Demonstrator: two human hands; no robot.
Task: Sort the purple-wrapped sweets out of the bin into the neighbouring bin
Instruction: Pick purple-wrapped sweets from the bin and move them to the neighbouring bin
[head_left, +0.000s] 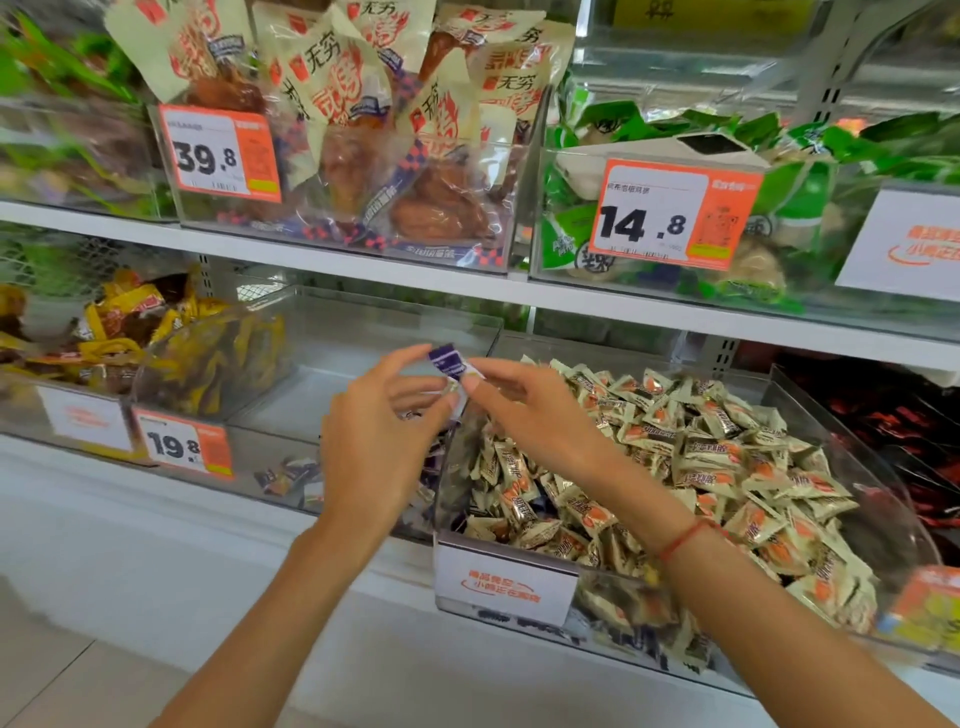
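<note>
Head: 2 hands (415, 415), 1 purple sweet (451, 362)

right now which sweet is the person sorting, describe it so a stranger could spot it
On the lower shelf, find the clear bin heaped with cream-and-orange sweets. Just above its left wall, the left hand and right hand meet. Pinched between their fingertips is the purple-wrapped sweet, the only one held in the air.

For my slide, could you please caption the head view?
Both hands, left hand and right hand, pinch a purple-wrapped sweet between two bins.
</note>
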